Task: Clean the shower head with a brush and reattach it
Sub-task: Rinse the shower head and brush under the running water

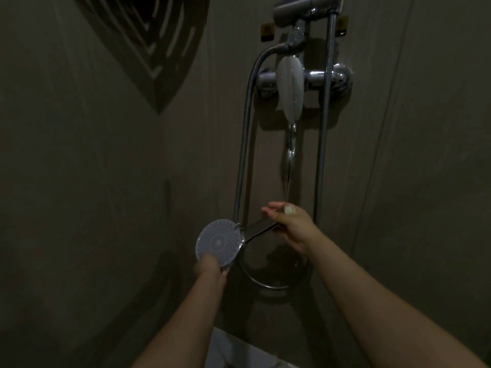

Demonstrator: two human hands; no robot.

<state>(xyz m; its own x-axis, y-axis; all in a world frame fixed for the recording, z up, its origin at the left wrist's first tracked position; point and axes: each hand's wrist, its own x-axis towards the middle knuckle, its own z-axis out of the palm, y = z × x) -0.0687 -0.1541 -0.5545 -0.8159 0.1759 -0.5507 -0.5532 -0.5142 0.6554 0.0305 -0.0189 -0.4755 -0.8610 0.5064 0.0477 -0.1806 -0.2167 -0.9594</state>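
1. I see the shower head (218,241) below-left of the tap (290,88), face toward me, handle running up-right.
2. Right hand (291,225) wraps the handle; left hand (210,266) pinches the lower rim.
3. No brush visible.

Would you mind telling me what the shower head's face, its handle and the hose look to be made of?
The shower head face looks like matte pale plastic, judging by its dull surface and fine nozzle dots. Its handle, held by the right hand, seems chrome-finished, showing bright reflections; metal or plated plastic, I cannot tell. The hose appears to be shiny metal, though dim light hides any ribbing.
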